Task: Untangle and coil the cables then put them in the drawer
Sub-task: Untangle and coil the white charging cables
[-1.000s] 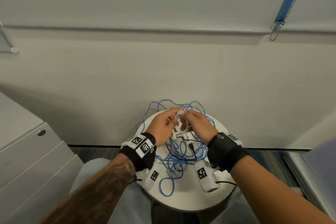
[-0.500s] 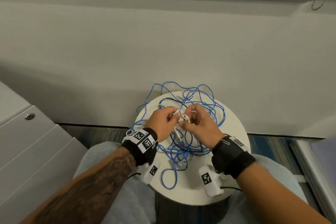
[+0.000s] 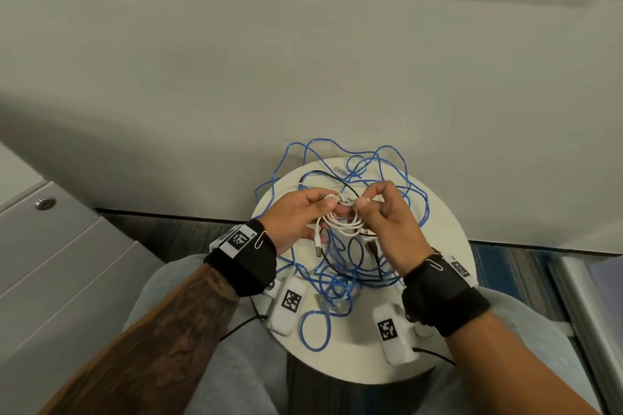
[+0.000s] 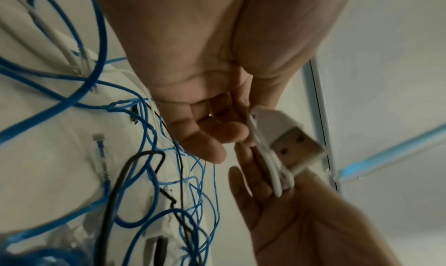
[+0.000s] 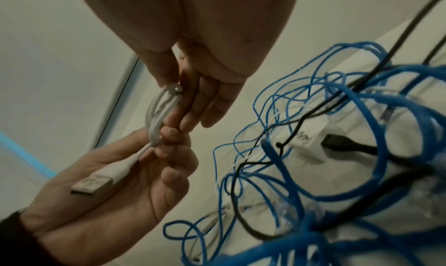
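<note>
Both hands raised over the round white tabletop (image 3: 448,239), lower centre of the head view, meeting above its middle

Left hand (image 3: 296,219): grip curled round a small coil of white cable (image 3: 344,222), thumb and forefinger pinching the top of the loops; the cable's USB plug (image 5: 94,182) lies across the open palm, pointing toward the wrist

Right hand (image 3: 387,226): grip pinching the same coil from the right side, thumb and forefinger pressed together on the strands, the other fingers loosely bent

Blue cable (image 3: 340,286) sprawls in loose tangled loops under the hands; several loops hang past the far and left edges of the tabletop, one loop reaches toward the near edge. Black cable (image 3: 337,178) threads through the blue

Drawer cabinet (image 3: 67,263) at left of the frame, drawers closed, well apart from the tabletop; bare floor strip between them. Wall close behind the far edge
</note>
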`<act>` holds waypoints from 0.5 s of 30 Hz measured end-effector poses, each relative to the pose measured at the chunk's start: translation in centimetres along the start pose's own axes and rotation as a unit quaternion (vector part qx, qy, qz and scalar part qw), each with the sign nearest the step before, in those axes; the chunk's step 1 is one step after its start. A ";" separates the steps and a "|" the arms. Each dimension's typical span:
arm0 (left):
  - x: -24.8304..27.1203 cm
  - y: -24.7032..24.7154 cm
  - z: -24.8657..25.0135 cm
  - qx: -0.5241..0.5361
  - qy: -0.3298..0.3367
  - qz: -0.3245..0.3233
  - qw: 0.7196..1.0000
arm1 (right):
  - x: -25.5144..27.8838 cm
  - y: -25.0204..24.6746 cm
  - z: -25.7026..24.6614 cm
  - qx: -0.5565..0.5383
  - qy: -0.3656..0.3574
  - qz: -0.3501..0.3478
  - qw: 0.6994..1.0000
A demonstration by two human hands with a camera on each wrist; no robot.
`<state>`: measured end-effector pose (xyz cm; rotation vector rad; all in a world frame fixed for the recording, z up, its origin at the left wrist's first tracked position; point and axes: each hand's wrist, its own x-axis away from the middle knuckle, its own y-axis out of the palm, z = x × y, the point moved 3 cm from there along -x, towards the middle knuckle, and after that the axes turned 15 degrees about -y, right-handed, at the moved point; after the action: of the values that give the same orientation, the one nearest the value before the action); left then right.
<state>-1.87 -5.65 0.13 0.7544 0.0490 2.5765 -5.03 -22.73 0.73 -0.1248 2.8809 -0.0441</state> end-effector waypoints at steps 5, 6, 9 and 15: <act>0.6 -3.1 1.0 0.062 0.015 0.055 0.996 | -0.9 2.1 -1.0 0.055 -0.037 -0.023 0.998; 0.9 -4.4 1.4 0.067 0.035 0.091 0.993 | -1.4 2.7 -1.2 0.093 -0.042 -0.036 0.994; 1.8 -9.8 2.2 0.075 0.090 0.253 0.961 | -3.3 4.7 -1.4 0.216 -0.062 -0.082 0.971; 2.1 -16.8 0.2 0.075 0.053 0.392 0.916 | -5.6 13.3 1.0 0.448 -0.160 -0.369 0.799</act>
<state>3.64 10.27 -1.28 0.8006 -0.0300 3.4115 -0.49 -8.97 0.65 -0.9264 2.0110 -1.3354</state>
